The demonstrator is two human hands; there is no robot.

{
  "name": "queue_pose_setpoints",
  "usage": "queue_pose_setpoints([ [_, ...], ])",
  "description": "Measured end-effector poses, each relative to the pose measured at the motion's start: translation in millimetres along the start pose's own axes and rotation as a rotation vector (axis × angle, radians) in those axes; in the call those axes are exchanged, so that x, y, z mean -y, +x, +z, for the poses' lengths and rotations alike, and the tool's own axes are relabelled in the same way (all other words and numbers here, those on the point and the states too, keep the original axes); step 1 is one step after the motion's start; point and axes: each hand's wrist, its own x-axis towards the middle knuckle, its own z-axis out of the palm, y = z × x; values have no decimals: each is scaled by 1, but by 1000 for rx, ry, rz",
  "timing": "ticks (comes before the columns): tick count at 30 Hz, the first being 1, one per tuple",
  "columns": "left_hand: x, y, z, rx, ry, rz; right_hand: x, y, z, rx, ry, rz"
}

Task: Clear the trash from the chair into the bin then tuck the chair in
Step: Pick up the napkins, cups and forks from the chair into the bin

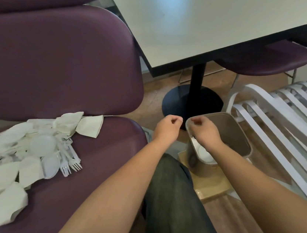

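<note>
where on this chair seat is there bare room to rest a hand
Bare purple seat lies right of the plastic forks, out to the seat's right edge, and along the near edge below the napkins. The left and back are crowded with trash.

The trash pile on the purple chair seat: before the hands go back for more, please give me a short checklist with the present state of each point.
1. Left hand free to pick: ok, fingers curled, holding nothing.
2. Right hand free: ok, it holds nothing, above the bin.
3. Bin has room: ok, only a few white pieces at the bottom.
4. Trash remaining: not ok, napkins, lids and plastic forks lie on the chair seat.
5. Bin within reach: ok, on the floor beside the chair.
6. Chair tucked in: not ok.
</note>
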Motion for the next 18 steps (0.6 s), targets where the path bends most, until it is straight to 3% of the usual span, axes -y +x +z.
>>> queue_pose_setpoints([
  [8,66,-32,-96,-224,-79,-107,59,-36,81,159,-22,-169],
  [18,155,-88,-197,-446,-71,-261,96,-83,191,361,-116,-234],
])
